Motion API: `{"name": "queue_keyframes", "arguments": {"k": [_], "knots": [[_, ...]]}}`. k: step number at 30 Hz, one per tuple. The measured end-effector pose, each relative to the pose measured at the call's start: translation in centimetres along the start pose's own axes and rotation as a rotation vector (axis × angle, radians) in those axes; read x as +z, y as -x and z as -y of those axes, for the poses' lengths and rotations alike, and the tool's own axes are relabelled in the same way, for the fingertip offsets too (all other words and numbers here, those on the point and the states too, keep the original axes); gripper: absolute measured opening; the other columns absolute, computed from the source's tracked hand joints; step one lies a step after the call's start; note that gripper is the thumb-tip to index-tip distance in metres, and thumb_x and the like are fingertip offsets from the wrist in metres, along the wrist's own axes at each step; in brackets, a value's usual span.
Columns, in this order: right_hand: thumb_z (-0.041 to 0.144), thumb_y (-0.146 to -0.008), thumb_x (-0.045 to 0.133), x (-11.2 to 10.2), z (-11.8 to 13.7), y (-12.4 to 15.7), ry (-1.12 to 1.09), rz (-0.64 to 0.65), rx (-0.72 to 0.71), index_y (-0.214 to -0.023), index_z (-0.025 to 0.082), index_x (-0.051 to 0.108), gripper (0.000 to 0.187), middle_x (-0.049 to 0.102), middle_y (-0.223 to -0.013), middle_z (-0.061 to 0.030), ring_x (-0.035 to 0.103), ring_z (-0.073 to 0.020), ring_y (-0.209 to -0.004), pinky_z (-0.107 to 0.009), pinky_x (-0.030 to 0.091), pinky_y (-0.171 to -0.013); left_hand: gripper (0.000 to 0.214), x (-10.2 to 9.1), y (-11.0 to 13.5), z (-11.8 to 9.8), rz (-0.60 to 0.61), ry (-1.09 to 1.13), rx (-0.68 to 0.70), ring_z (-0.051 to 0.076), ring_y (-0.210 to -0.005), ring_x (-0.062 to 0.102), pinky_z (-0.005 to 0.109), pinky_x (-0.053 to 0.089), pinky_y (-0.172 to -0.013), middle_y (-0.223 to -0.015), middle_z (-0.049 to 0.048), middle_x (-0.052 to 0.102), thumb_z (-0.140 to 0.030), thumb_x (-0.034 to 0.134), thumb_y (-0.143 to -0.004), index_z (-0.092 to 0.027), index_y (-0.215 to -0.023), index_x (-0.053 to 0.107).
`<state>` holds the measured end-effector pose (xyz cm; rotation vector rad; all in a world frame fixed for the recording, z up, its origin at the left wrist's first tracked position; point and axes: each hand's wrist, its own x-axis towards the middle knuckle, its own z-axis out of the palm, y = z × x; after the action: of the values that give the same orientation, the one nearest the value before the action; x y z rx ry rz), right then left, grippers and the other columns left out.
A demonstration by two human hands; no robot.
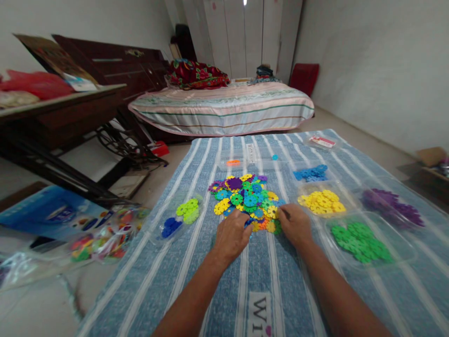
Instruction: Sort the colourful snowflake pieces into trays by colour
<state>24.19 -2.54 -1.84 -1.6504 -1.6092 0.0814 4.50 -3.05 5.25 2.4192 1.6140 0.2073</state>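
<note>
A mixed pile of flower-shaped plastic discs [250, 199] in yellow, green, purple, blue and orange lies mid-table. My left hand [231, 236] rests at the near left edge of this pile. Its fingers are curled, with a dark blue disc [247, 222] by the thumb; whether it is gripped is hard to see. On the pile's right side, my right hand [296, 225] has its fingers bent in and touching the discs. What lies between those fingertips is hidden. Yellow discs [322, 202] and green discs [360, 241] sit in clear trays right of my right hand.
Clear trays also hold blue discs [310, 173], purple discs [392, 207], lime discs [188, 209] and dark blue discs [171, 227]. A long clear tray behind the pile contains an orange disc stack [233, 163]. A striped cloth [206, 281] covers the table; a bed [224, 110] stands beyond.
</note>
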Motion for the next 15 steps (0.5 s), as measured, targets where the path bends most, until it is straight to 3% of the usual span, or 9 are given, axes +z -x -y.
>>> {"name": "queue_keyframes", "arguments": {"k": [7,15], "knots": [[0.031,-0.081,0.043,0.1,-0.1,0.0,0.006,0.010,0.009,-0.072,0.018,0.063,0.025,0.062,-0.072,-0.0049,0.054,-0.0165,-0.072,-0.027,0.038,-0.067,0.016,1.1,-0.3,-1.3,0.052,-0.045,0.007,0.021,-0.096,0.054,0.030,0.042,-0.077,-0.100,0.0067,0.057,-0.030,0.051,-0.080,-0.019,-0.091,0.056],[0.030,-0.080,0.044,0.1,-0.1,-0.2,-0.024,0.017,0.027,-0.072,0.019,0.063,0.023,0.062,-0.073,-0.0048,0.054,-0.0161,-0.072,-0.027,0.038,-0.067,0.006,1.1,-0.5,-1.2,0.016,0.054,-0.006,0.016,-0.074,0.055,0.026,0.036,-0.062,-0.079,0.0012,0.059,-0.024,0.051,-0.077,-0.019,-0.075,0.053]]}}
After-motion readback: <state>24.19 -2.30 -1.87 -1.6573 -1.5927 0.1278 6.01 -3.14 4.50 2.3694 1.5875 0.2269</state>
